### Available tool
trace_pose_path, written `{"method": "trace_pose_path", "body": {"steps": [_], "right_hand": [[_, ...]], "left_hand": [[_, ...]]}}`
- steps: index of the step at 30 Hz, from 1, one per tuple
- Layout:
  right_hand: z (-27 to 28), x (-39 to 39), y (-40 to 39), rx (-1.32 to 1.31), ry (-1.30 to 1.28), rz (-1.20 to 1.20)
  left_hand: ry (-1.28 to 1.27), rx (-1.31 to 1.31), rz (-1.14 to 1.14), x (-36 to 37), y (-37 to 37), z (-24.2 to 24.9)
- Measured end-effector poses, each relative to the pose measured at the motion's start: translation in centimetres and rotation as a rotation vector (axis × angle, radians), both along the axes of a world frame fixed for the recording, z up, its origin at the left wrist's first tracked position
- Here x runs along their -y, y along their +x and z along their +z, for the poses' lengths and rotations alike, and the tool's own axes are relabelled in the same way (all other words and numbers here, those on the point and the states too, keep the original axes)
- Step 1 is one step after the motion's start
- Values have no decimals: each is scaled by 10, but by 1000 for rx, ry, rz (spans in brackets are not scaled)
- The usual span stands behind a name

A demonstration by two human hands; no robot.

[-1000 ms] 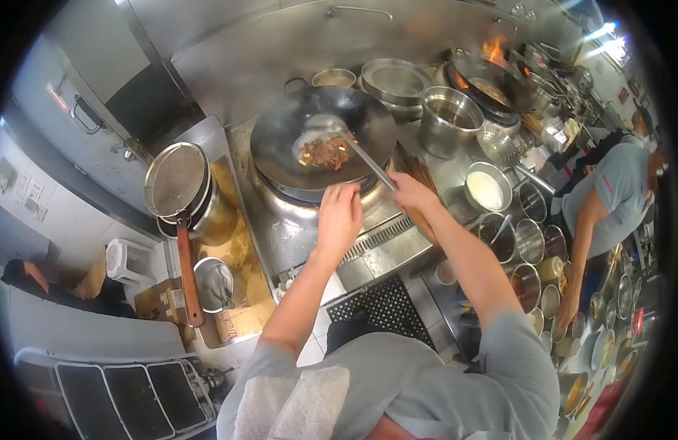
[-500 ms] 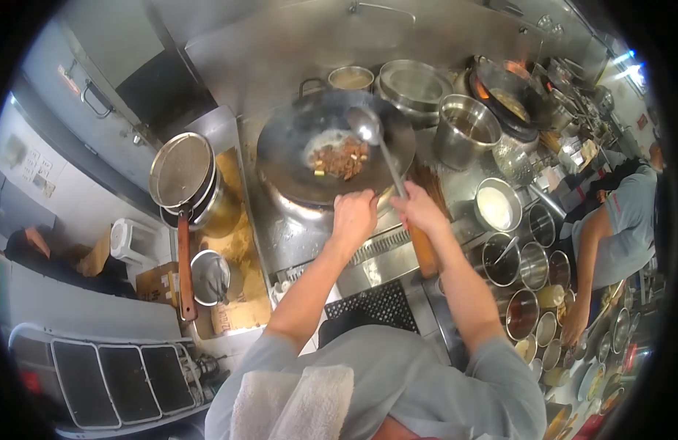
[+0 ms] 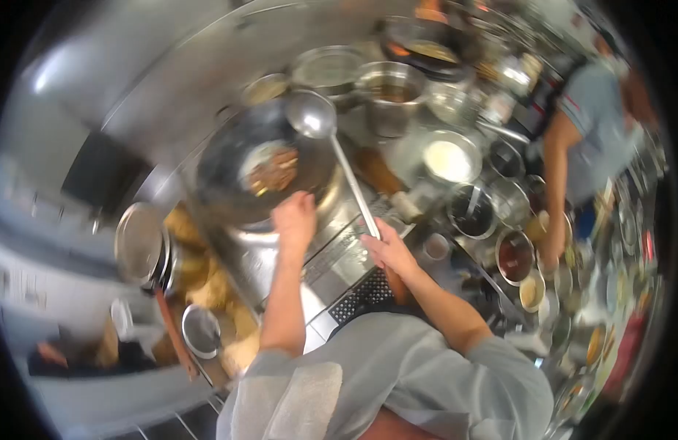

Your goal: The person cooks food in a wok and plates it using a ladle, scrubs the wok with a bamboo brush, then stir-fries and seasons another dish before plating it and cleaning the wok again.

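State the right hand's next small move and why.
Likely swing the long silver metal ladle toward the open round metal containers: the right hand, on their side, grips its handle, its bowl clear of the brown food in the round dark wok.

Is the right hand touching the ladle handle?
Touching. The head view shows the right hand gripping the ladle handle near its lower end, fingers against the shaft with no gap.
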State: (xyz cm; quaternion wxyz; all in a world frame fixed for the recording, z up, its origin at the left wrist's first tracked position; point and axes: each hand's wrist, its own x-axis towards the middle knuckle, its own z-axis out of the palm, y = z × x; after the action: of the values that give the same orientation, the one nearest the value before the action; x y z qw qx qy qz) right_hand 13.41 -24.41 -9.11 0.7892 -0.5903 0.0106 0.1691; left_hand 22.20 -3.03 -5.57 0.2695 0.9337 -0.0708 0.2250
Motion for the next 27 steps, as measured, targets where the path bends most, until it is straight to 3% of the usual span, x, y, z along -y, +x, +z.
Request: {"method": "trace_pose_path", "body": {"steps": [1, 3, 5, 7, 10, 14, 18, 21, 27], "right_hand": [[23, 16, -6, -34, 175, -9], [53, 62, -14, -48, 418, -53], [84, 121, -32, 33, 481, -205], [106, 181, -60, 64, 447, -312], [102, 225, -84, -2, 104, -536], [58, 274, -84, -75, -208, -698], [31, 304, -82, -175, -719, -662], [31, 310, -76, -228, -714, -664], [44, 322, -76, -270, -125, -691]], "left_hand": [[-13, -91, 20, 3, -2, 8], [43, 253, 39, 21, -10, 16], [-75, 319, 32, 67, -31, 42], [-208, 184, -278, 107, -39, 39], [-232, -124, -681, 179, -44, 13], [-145, -182, -1017, 288, -17, -33], [276, 131, -921, 376, 24, -68], [440, 12, -907, 404, 39, -72], [488, -59, -968, 394, 44, -61]]}}
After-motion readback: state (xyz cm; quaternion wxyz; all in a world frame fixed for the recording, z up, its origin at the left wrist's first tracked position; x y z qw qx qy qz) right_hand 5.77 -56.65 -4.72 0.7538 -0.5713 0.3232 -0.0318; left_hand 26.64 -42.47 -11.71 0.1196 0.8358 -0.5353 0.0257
